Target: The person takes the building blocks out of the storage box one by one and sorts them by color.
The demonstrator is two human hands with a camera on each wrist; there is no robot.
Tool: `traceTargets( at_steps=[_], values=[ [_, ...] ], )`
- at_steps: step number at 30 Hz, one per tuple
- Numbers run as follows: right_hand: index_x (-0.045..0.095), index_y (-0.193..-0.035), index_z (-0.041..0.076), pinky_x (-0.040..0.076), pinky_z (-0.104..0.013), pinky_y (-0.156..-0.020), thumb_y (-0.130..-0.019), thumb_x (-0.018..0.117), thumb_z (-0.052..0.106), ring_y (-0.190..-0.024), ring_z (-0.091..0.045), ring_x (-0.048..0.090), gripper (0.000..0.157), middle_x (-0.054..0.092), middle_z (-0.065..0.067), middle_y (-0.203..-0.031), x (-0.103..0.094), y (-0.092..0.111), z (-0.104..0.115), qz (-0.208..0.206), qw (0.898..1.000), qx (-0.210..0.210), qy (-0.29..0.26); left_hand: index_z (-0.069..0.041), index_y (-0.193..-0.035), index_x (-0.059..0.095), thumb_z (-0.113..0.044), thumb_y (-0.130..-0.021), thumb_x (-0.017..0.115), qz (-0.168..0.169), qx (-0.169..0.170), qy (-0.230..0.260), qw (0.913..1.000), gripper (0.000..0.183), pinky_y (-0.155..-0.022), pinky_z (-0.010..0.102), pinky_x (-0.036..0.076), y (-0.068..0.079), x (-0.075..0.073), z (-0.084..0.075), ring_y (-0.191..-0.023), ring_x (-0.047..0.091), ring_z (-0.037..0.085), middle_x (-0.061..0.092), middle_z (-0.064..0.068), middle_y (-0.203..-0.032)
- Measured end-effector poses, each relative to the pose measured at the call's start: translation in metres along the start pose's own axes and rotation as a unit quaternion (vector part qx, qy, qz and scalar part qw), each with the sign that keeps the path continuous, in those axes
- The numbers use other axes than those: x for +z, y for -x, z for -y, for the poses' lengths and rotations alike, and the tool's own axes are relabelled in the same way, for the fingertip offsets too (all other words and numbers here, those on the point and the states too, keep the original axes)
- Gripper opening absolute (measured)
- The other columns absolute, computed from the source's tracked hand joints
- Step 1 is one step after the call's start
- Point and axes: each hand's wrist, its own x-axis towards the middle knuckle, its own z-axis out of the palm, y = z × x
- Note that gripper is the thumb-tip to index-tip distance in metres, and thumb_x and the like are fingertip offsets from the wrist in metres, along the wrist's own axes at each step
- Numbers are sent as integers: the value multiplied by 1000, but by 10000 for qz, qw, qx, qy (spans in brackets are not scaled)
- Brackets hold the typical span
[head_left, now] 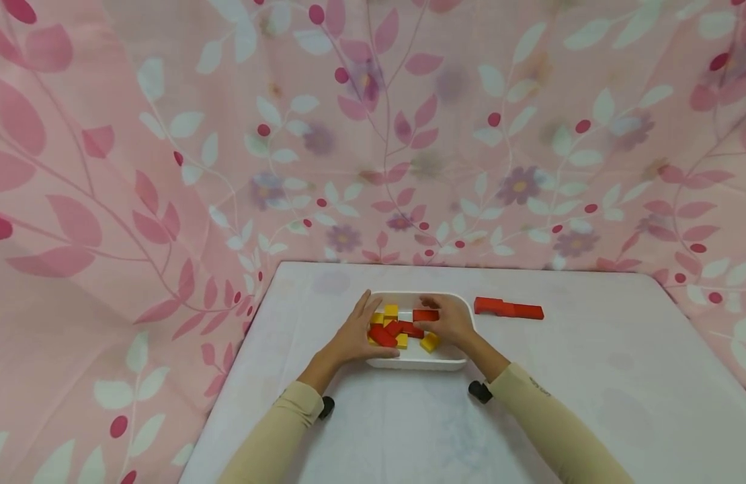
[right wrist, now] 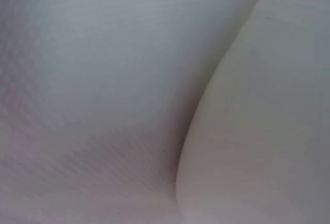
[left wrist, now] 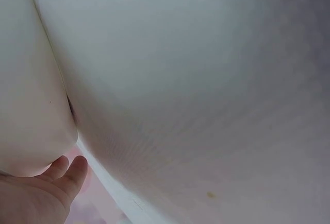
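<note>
In the head view, a white tray (head_left: 417, 364) stands on the table, holding several yellow blocks (head_left: 430, 343) and red blocks (head_left: 382, 335). My left hand (head_left: 353, 336) lies along the tray's left side, its fingers extended toward the back and its thumb reaching over the front left part. Over the tray's right half is my right hand (head_left: 453, 321), with thumb and fingers apart around a red block (head_left: 425, 314); whether they touch it is unclear. The left wrist view catches part of the left hand (left wrist: 38, 195) at the lower left corner. No hand shows in the right wrist view.
To the right of the tray, two red blocks (head_left: 509, 308) lie end to end on the white-covered table (head_left: 591, 376). A pink floral curtain (head_left: 409, 134) hangs behind the table and along its left side. Pale sleeves (head_left: 542, 417) cover both forearms.
</note>
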Motion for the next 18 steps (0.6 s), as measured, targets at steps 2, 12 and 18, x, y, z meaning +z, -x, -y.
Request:
traceTargets(
  at_steps=[2,12,18],
  values=[
    [58,-137,24,48,-46,-106,-78,84,35,-122,-22,57,65,62,0,-135,0,0,0,33,10000,-14,17,-30,-158,19,-72,-63,78,-10,-11,24,10000,120,-107,64,40,0,0,0,-151,22,34,2,4,-168],
    [55,-140,23,46,-48,-108,-79,84,30,-125,-23,53,68,58,0,-139,1,2,2,361,9992,120,-118,-30,-158,20,-69,-64,79,-5,-26,39,10000,118,-108,63,39,0,0,0,-151,21,34,2,5,-168],
    [56,-139,23,46,-50,-108,-81,82,28,-125,-23,53,64,59,0,-139,3,2,0,278,9994,129,-146,-31,-158,21,-69,-64,79,9,-22,54,10000,117,-107,63,40,-1,1,0,-151,21,34,2,5,-168]
  ],
)
